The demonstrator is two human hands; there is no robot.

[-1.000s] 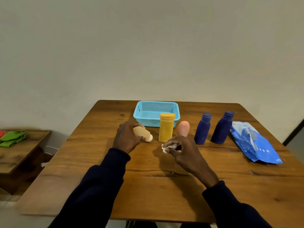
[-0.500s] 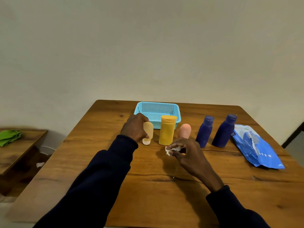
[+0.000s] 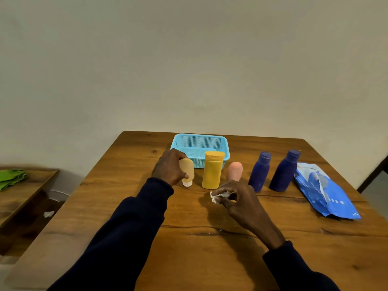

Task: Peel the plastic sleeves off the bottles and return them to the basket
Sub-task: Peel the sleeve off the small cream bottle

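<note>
My left hand grips a small tan bottle, which stands cap-down on the wooden table, in front of the light blue basket. A yellow bottle stands just right of it, then a pink bottle, partly hidden by my right hand. That hand pinches a crumpled white scrap just above the table. Two dark blue bottles stand further right. The basket looks empty.
A blue plastic packet lies near the table's right edge. A lower wooden side table at the left carries a green cloth. A white scrap lies on the floor beside it.
My left hand has turned the tan bottle from lying sideways to standing cap-down and set it on the table left of the yellow bottle. My right hand still pinches the white scrap.
</note>
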